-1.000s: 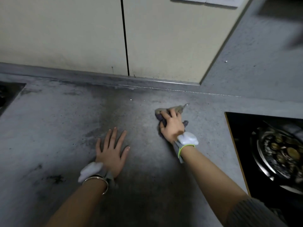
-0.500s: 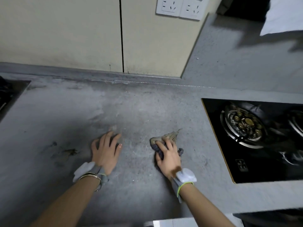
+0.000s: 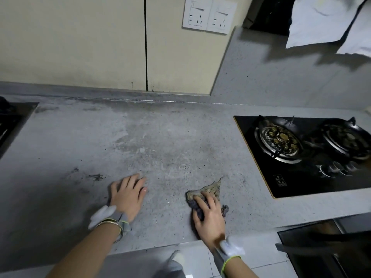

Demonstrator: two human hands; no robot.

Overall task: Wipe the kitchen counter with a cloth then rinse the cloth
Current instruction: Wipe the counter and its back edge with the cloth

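My right hand (image 3: 209,217) presses a small, dirty grey-brown cloth (image 3: 210,190) flat against the grey kitchen counter (image 3: 160,147), close to the front edge. One corner of the cloth sticks out past my fingers toward the stove. My left hand (image 3: 128,194) lies palm down on the counter to the left of the cloth, fingers slightly apart, holding nothing. Dark smudges mark the counter left of that hand.
A black gas stove (image 3: 301,153) with two burners is set into the counter at the right. A dark recess (image 3: 12,121) lies at the far left edge. Two wall sockets (image 3: 208,16) sit above the backsplash, and white cloth (image 3: 325,21) hangs at the upper right.
My right hand has dragged the cloth back from the middle of the counter toward the front edge. The left hand slid back too, and the view tilted up.
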